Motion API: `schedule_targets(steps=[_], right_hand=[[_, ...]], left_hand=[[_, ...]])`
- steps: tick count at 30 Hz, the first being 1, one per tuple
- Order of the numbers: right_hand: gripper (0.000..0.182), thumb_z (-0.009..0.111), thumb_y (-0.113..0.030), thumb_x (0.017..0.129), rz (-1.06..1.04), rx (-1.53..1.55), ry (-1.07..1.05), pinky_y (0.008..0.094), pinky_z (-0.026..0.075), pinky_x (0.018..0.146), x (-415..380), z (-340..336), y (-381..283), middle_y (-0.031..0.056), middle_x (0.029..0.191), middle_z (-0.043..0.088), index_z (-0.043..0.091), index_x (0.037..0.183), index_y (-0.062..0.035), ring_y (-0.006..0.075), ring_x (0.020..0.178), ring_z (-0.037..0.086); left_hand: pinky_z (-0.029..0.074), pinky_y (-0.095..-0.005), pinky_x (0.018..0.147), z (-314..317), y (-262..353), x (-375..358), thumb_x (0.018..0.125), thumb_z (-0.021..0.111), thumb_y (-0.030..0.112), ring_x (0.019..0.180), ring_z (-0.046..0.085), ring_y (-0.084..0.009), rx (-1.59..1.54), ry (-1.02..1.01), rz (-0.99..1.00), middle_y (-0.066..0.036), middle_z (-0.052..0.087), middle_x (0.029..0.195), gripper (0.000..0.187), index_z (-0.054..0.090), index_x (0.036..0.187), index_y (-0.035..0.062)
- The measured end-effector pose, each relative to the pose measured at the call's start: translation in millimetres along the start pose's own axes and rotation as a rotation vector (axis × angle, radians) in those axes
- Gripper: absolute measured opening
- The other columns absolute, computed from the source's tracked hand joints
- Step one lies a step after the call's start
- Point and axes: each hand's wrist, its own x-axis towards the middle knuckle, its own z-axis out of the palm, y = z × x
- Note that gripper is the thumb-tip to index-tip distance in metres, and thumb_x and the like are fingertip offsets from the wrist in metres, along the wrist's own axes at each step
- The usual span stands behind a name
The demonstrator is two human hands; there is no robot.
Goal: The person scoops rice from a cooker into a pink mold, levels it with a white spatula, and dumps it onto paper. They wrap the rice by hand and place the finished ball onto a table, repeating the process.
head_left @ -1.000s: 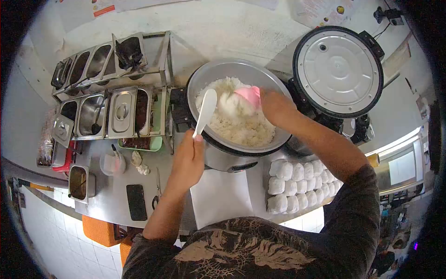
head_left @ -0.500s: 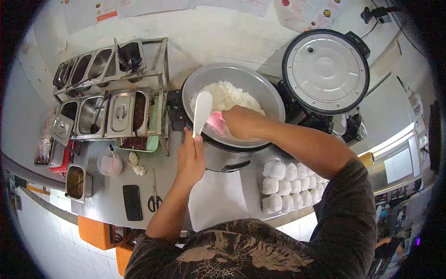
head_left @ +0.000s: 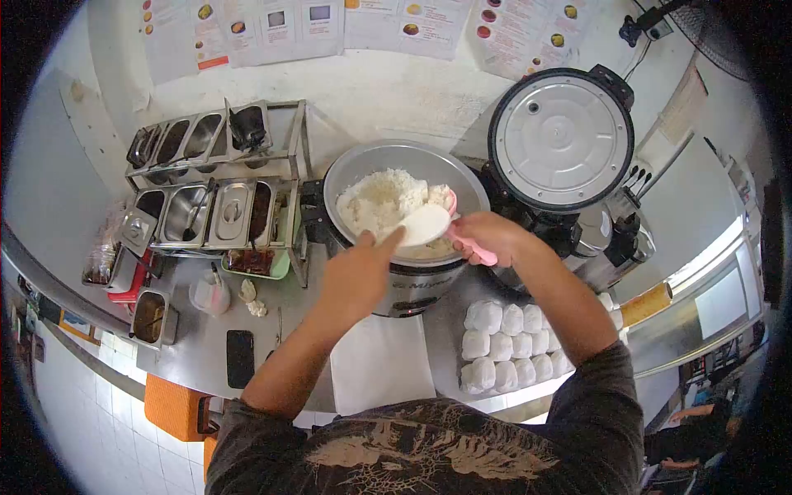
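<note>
A large rice cooker (head_left: 417, 289) stands in front of me, its inner pot partly filled with white rice (head_left: 375, 198). My left hand (head_left: 360, 276) is closed round the handle of a white rice paddle (head_left: 425, 225), whose blade lies over the near side of the pot. My right hand (head_left: 493, 234) grips a pink scoop (head_left: 478, 251) by its handle. Rice is heaped in the scoop's cup, above the pot's right side. The paddle's blade overlaps the scoop's lower edge in this view.
The cooker's raised lid (head_left: 561, 136) is at the right. Wrapped white bundles (head_left: 497, 346) sit in rows below it. White paper (head_left: 384, 363) lies before the cooker. Left are a rack of steel food pans (head_left: 231, 213), a phone (head_left: 240, 359) and a plastic tub (head_left: 209, 295).
The pink scoop has come up out of the pot holding rice. The paddle has swung from upright to slanting right, against the scoop in view. My view has tilted up.
</note>
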Motion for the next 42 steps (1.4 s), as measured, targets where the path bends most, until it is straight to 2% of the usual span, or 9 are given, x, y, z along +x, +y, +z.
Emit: schedule_targets(steps=[11,15,18,21,27,30,35,39,42], right_hand=[[0.022,0.045,-0.012,0.1,-0.199,-0.082,0.058,0.0267,0.041,0.045,-49.8,4.0,45.2,0.0011,0.074,0.052,0.064,0.109,-0.0055,0.0099,0.056,0.048],[0.021,0.045,-0.012,0.1,-0.214,-0.037,0.072,0.0272,0.04,0.042,-49.8,-5.9,53.7,0.0021,0.073,0.053,0.063,0.106,-0.0036,0.0101,0.054,0.048],[0.02,0.045,-0.012,0.101,-0.215,0.011,0.093,0.0272,0.04,0.042,-50.3,-19.3,55.8,0.0025,0.072,0.053,0.062,0.105,-0.0024,0.0103,0.052,0.048],[0.019,0.045,-0.01,0.1,-0.232,0.044,0.046,0.027,0.04,0.042,-42.8,-22.4,59.5,0.0025,0.072,0.052,0.061,0.105,-0.0015,0.0107,0.052,0.048],[0.018,0.045,-0.01,0.099,-0.235,0.015,0.046,0.0261,0.038,0.042,-39.3,-14.8,56.8,0.0015,0.071,0.05,0.061,0.104,-0.0025,0.0102,0.051,0.045],[0.018,0.046,-0.013,0.101,-0.22,0.016,0.012,0.0264,0.038,0.042,-32.4,-13.7,60.4,0.0007,0.07,0.048,0.061,0.104,-0.0028,0.01,0.051,0.045],[0.021,0.047,-0.018,0.103,-0.267,-0.159,0.054,0.0268,0.039,0.043,-33.0,-4.9,53.2,0.0007,0.071,0.049,0.061,0.102,-0.0026,0.01,0.051,0.045],[0.02,0.047,-0.017,0.103,-0.248,-0.069,0.029,0.0267,0.039,0.043,-22.4,0.2,61.3,0.0018,0.072,0.052,0.061,0.102,-0.0026,0.0104,0.052,0.046],[0.019,0.046,-0.015,0.102,-0.264,-0.001,0.047,0.027,0.04,0.042,-33.3,1.4,62.8,0.0021,0.073,0.052,0.061,0.099,-0.003,0.0105,0.052,0.047]], left_hand=[[0.054,-0.0489,0.084,45.3,23.8,57.9,0.092,0.045,0.01,0.097,0.067,-0.0381,0.054,0.016,0.134,-0.022,0.068,0.104,0.049,0.053,0.14,0.0113],[0.053,-0.0498,0.085,40.6,-14.8,79.7,0.093,0.044,0.011,0.1,0.067,-0.0385,0.24,-0.083,0.084,-0.023,0.07,0.104,0.046,0.057,0.137,0.009],[0.053,-0.0506,0.085,40.5,-28.6,85.7,0.094,0.044,0.013,0.098,0.068,-0.04,0.18,0.126,0.198,-0.024,0.07,0.1,0.043,0.06,0.134,0.0115],[0.053,-0.0509,0.085,6.8,14.1,83.1,0.096,0.045,0.014,0.096,0.067,-0.0419,0.01,0.087,0.105,-0.025,0.07,0.101,0.041,0.06,0.134,0.0121],[0.051,-0.0501,0.087,17.2,33.8,67.5,0.097,0.051,0.012,0.101,0.066,-0.0434,-0.159,-0.184,0.267,-0.025,0.068,0.109,0.039,0.061,0.134,0.012],[0.051,-0.0498,0.087,12.8,15.3,75.1,0.097,0.051,0.013,0.102,0.065,-0.0437,-0.134,-0.011,0.416,-0.026,0.068,0.111,0.037,0.062,0.133,0.013],[0.051,-0.0495,0.088,26.0,28.0,76.9,0.098,0.05,0.014,0.101,0.065,-0.0428,-0.007,-0.075,0.321,-0.024,0.068,0.112,0.037,0.062,0.133,0.0153],[0.051,-0.0481,0.09,46.0,11.4,102.1,0.097,0.052,0.016,0.102,0.066,-0.041,0.108,0.023,0.218,-0.023,0.068,0.114,0.038,0.061,0.134,0.0175],[0.052,-0.0468,0.091,35.9,-5.0,123.1,0.095,0.056,0.019,0.101,0.067,-0.0401,0.262,-0.106,0.095,-0.022,0.07,0.11,0.04,0.061,0.134,0.017]])
